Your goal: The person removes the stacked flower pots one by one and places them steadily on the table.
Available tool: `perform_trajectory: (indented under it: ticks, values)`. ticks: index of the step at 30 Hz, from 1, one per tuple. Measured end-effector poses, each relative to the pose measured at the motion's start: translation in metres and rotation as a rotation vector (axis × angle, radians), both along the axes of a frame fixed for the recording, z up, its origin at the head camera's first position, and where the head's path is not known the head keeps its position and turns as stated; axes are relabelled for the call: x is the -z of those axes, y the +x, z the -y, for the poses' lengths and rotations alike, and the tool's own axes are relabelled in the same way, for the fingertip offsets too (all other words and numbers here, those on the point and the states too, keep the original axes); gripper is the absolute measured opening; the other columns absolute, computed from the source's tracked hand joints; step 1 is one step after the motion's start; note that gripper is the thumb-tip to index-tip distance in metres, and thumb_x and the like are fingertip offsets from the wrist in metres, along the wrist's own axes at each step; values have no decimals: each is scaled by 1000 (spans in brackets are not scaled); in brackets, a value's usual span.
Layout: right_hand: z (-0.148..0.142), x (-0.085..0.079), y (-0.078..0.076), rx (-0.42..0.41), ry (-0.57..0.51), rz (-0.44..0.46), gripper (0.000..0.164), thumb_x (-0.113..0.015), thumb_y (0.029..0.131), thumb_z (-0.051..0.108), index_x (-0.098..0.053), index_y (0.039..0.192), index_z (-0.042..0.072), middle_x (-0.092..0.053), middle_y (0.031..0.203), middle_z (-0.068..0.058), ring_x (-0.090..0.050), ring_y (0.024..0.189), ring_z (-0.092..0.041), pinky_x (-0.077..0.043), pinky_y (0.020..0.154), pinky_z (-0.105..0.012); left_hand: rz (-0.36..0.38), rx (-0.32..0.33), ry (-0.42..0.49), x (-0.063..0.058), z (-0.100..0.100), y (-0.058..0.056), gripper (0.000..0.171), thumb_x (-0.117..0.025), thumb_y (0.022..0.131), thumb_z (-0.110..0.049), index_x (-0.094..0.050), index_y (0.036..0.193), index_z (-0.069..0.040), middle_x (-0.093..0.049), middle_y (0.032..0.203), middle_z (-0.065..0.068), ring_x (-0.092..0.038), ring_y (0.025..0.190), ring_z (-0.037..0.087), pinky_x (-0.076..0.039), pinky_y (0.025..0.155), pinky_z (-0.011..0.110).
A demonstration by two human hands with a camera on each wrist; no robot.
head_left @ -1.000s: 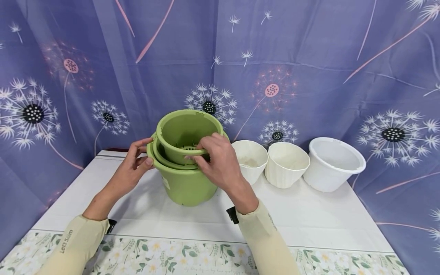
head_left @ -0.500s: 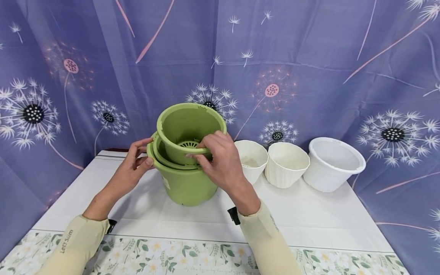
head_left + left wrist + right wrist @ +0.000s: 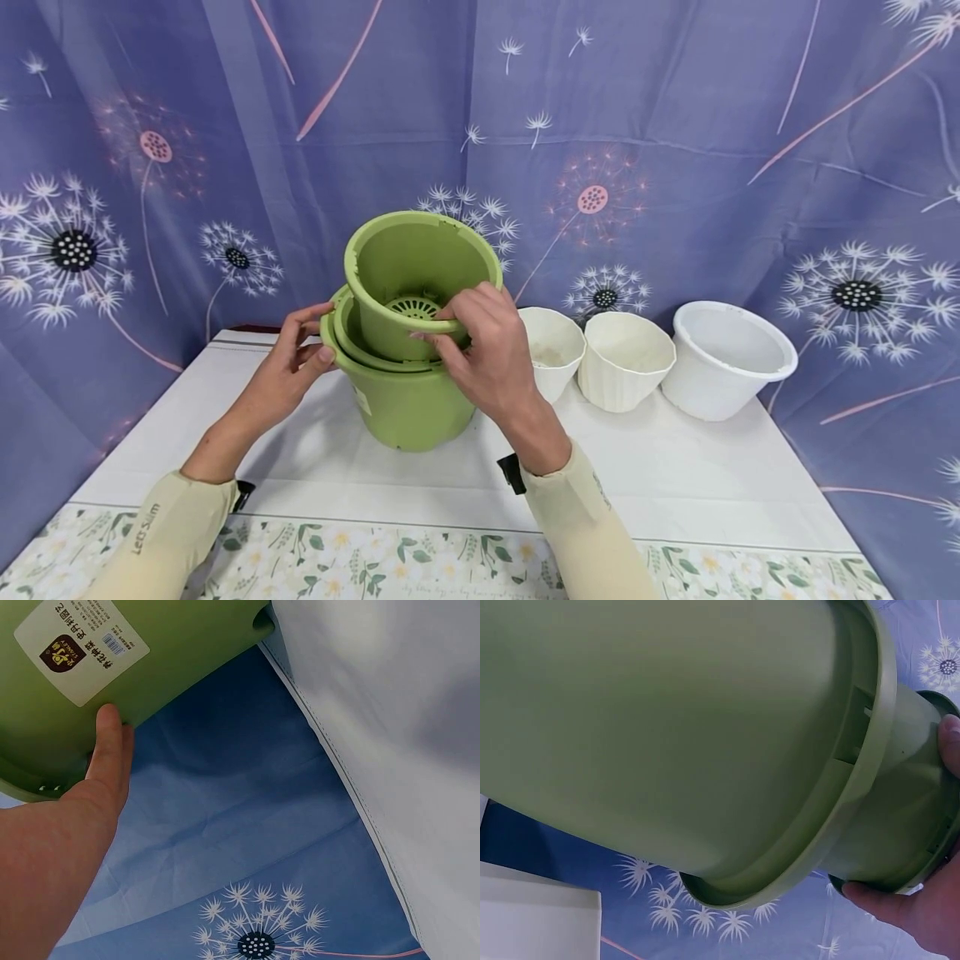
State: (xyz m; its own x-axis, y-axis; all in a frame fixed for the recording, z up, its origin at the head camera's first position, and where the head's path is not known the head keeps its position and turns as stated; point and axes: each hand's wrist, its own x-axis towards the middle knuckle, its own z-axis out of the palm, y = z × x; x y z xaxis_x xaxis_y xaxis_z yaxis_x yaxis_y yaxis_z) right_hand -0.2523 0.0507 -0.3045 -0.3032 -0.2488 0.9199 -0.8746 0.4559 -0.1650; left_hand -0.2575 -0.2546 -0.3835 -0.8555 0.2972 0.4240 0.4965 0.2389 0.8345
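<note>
Green plastic flowerpots stand nested on the white cloth. The large outer flowerpot (image 3: pixel 420 417) has a paper label (image 3: pixel 82 649) on its side, seen in the left wrist view. Inside it shows the rim of a second green pot (image 3: pixel 375 362). The smallest green flowerpot (image 3: pixel 420 258), with a slotted bottom, is tilted and raised partly out of the others. My right hand (image 3: pixel 491 354) pinches its front rim between thumb and fingers. At the left, my left hand (image 3: pixel 288 367) grips the outer pot's rim, its fingers lying along the wall in the left wrist view.
Right of the stack stand two cream fluted pots (image 3: pixel 626 367) (image 3: pixel 553 333) and a round white pot (image 3: pixel 701 383). Behind everything hangs a purple dandelion-print curtain (image 3: pixel 675 100). A floral cloth strip (image 3: pixel 420 562) runs along the front edge.
The smallest green flowerpot has risen and shifted slightly right, showing more of its slotted bottom. My right hand has moved right with it; the left hand and outer pot have stayed put.
</note>
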Motion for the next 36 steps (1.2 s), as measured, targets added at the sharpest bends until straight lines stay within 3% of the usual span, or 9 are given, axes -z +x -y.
perform_trajectory:
  ticks: [14,26,36]
  values:
    - [-5,-4,8,-18,-104,-46,25,-93,80,17,-70,81,7,-68,74,-4,-57,75,-23,-45,76,-40,-7,-4,-3,0,0,-1,57,-46,115,-9,-23,167,-14,-46,137,13,-64,122,4,-58,100,26]
    - [-14,-9,19,-26,-175,-95,24,-94,77,13,-72,81,4,-69,75,-6,-60,76,-25,-49,80,-43,-7,-16,-19,0,1,0,58,-46,115,-10,-22,167,-16,-46,137,14,-63,121,4,-58,99,22]
    - [-22,-14,25,-47,-216,-168,22,-92,80,11,-71,81,4,-68,74,-6,-58,74,-26,-47,73,-40,-3,-16,-13,0,1,-1,58,-47,114,-10,-23,167,-16,-45,138,14,-63,121,6,-58,100,24]
